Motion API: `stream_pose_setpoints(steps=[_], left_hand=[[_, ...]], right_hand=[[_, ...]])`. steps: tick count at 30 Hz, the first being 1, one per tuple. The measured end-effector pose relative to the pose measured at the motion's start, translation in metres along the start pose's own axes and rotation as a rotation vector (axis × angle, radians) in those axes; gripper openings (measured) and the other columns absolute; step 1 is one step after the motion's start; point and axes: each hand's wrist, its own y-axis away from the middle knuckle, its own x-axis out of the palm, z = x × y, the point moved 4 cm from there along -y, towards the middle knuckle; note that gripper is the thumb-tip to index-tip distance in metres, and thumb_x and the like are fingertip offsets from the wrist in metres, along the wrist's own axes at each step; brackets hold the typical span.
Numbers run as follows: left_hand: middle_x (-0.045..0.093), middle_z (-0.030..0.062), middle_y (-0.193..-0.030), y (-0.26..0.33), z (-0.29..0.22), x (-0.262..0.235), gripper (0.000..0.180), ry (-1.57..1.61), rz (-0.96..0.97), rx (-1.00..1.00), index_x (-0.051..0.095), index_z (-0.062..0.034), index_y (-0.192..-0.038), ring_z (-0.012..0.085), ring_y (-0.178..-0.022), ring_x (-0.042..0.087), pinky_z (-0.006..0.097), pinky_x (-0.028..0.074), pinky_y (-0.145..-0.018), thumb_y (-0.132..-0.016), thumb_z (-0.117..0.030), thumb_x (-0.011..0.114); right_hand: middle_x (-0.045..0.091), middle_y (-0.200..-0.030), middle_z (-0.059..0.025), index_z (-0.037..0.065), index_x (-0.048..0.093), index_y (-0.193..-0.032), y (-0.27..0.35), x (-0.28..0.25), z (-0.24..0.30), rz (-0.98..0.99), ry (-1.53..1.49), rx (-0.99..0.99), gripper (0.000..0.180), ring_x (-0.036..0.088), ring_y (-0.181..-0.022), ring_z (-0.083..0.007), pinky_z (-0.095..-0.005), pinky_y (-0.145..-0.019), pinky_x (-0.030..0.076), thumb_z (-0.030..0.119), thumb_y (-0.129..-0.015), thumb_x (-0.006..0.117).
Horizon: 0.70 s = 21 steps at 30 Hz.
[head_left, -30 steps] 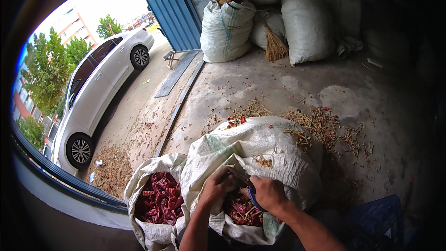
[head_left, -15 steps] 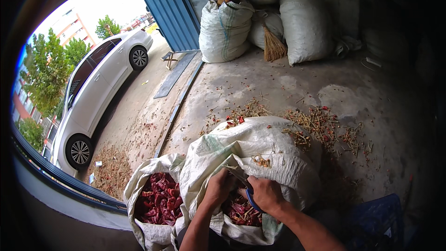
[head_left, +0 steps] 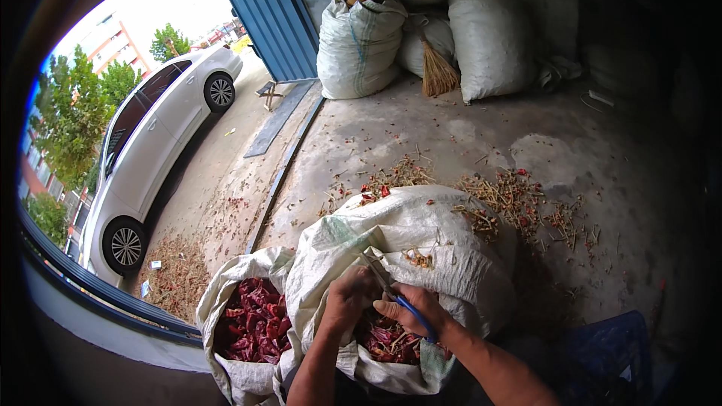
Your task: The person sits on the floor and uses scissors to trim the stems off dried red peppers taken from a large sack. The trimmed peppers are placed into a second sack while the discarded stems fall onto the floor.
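While the right hand [head_left: 414, 311] grips blue-handled scissors [head_left: 382, 274], the left hand [head_left: 351, 297] bends beside the blades, its grip too blurred to tell. Dried red chillies [head_left: 387, 340] lie below both hands, in the large near sack [head_left: 361, 227], right of a smaller sack [head_left: 208, 316].

A white car [head_left: 150, 158] stands outside on the left, beyond it green trees [head_left: 71, 124]. A small stool [head_left: 268, 92] sits near the ribbed blue door [head_left: 267, 19]. At the back, a straw broom [head_left: 438, 74] leans between an open-topped sack [head_left: 357, 53] and a tall, bulging sack [head_left: 492, 37].
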Motion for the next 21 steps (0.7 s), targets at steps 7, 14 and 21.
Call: stream_pose_setpoints(steps=[7, 14, 21], left_hand=[[0.056, -0.0060, -0.090, 0.000, 0.007, 0.008, 0.005, 0.246, -0.023, -0.139, 0.060, -0.0076, -0.101, 0.0032, -0.086, 0.053, 0.019, 0.044, -0.073, -0.098, -0.007, 0.057], [0.065, 0.0053, -0.089, 0.009, 0.010, -0.005, 0.020, 0.291, -0.025, -0.276, 0.062, -0.0027, -0.112, 0.0120, -0.082, 0.061, 0.025, 0.049, -0.075, -0.097, -0.015, 0.060], [0.063, 0.0176, -0.092, 0.011, 0.064, 0.026, 0.018, -1.099, 0.506, 0.031, 0.060, -0.0033, -0.099, 0.0345, -0.093, 0.065, 0.040, 0.054, -0.081, -0.090, -0.019, 0.065]], right_hand=[[0.047, -0.068, 0.0045, 0.010, 0.055, -0.092, 0.005, 0.019, -0.011, 0.231, -0.702, 0.134, 0.033, 0.044, -0.055, -0.0036, -0.0226, -0.045, 0.037, 0.040, -0.097, 0.066], [0.050, -0.068, 0.0019, 0.011, 0.056, -0.097, -0.021, -0.072, -0.002, -0.318, -1.236, -0.149, 0.033, 0.045, -0.055, -0.0089, -0.0254, -0.049, 0.038, 0.045, -0.100, 0.058], [0.059, -0.076, -0.0027, 0.013, 0.058, -0.102, -0.022, -0.073, -0.029, -0.432, -1.241, 0.001, 0.042, 0.056, -0.065, -0.0143, -0.0319, -0.061, 0.047, 0.054, -0.094, 0.064]])
